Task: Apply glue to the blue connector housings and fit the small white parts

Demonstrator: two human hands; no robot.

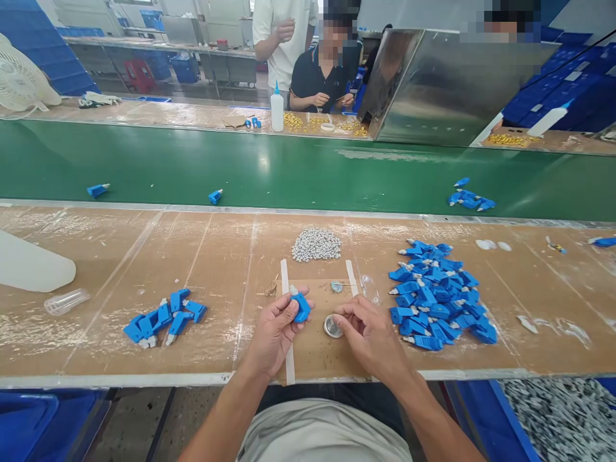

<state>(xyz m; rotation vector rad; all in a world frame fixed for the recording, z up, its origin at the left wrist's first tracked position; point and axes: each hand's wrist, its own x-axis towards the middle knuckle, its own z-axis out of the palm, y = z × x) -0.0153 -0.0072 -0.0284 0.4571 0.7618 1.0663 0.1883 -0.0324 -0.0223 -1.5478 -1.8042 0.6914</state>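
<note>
In my left hand (276, 330), thumb and fingers close around a blue plastic piece (301, 308) with a light grey tip pointing up. My right hand (368, 330) has its fingers curled together at the rim of a small round metal dish (332, 326); whether anything is pinched in them I cannot make out. Beyond both hands lies a pile of small grey pieces (316, 245). A large heap of similar blue pieces (436, 295) is right of my right hand, and a smaller group of blue pieces (163, 317) lies to the left.
Past the cardboard-covered table (226, 256) runs a green conveyor belt (289, 170) carrying a few blue pieces (469, 199). Two white tape strips (285, 276) flank my work spot. A white bottle (33, 263) and clear tube (66, 301) lie left. People work across the belt.
</note>
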